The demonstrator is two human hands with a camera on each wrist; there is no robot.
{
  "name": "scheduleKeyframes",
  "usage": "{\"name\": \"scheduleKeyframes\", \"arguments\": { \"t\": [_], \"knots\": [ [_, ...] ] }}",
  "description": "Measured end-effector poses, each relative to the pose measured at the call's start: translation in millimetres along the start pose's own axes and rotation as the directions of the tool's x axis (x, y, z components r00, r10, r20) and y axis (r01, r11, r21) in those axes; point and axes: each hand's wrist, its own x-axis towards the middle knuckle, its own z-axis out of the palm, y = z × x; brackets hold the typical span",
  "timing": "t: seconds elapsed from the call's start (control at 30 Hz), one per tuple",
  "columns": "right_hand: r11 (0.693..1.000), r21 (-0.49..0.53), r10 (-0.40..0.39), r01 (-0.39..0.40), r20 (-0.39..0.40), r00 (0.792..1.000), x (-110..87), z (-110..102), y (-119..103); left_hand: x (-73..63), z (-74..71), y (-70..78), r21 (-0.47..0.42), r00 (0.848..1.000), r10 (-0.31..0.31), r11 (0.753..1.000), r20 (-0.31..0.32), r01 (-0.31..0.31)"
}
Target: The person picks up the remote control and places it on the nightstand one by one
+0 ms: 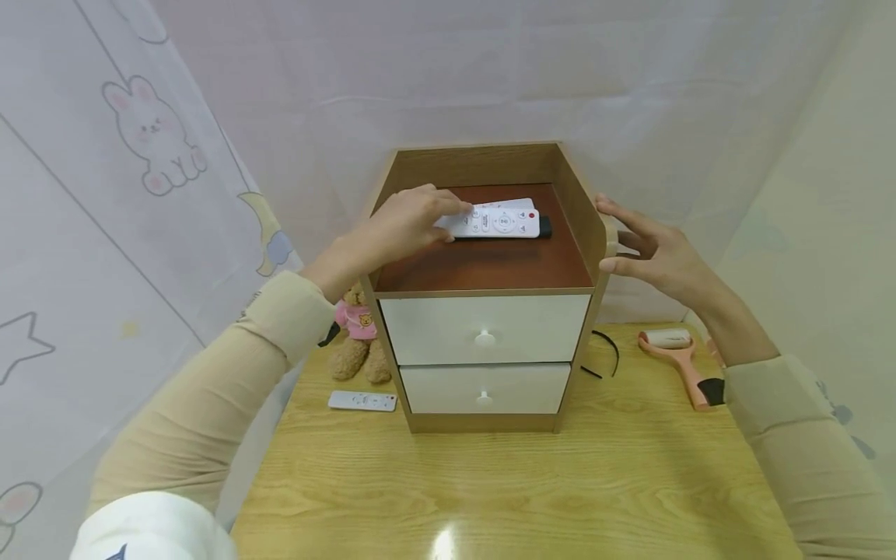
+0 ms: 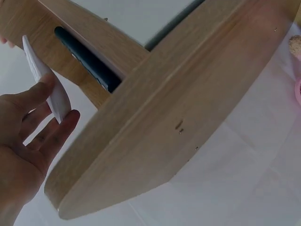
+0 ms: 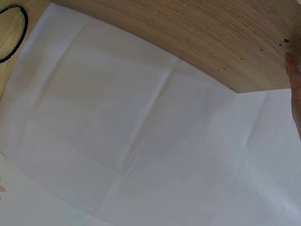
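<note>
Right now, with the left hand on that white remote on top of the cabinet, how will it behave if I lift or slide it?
The white remote looks like a slim, rigid bar, so probably stiff and light. It seems to lie on a dark remote, so it may slide or rock if pushed. The left hand pinches one end, so the far end might dip when lifted.

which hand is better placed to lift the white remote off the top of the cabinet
Left. The left hand already has its fingers on the white remote atop the cabinet, while the right hand rests open against the cabinet's outer side.
</note>
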Motion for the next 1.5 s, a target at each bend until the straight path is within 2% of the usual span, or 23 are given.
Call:
{"name": "scheduleKeyframes", "arguments": {
  "t": [0.23,0.5,0.77,1.33,1.5],
  "knots": [
    [1.000,-0.006,0.017,-0.017,0.009,1.000,0.2,-0.2,-1.3,6.9,8.1,3.5,0.003,1.000,-0.001,1.000,0.014,0.001],
    [1.000,-0.008,0.028,-0.028,0.010,1.000,-0.1,-1.2,-1.7,13.8,19.9,12.9,0.030,0.998,-0.042,0.999,0.053,0.041],
    [1.000,-0.005,0.019,-0.019,0.014,1.000,0.4,-1.7,0.3,15.8,28.5,13.7,0.035,0.994,-0.074,0.997,0.077,0.072],
    [1.000,-0.004,-0.004,0.004,0.010,1.000,3.1,0.6,1.8,15.0,34.3,11.7,0.003,0.989,-0.087,0.996,0.121,0.088],
    [1.000,-0.011,0.017,-0.017,0.015,1.000,2.6,0.3,0.9,15.2,34.5,11.6,-0.004,0.987,-0.097,0.995,0.126,0.098]
  ]
}}
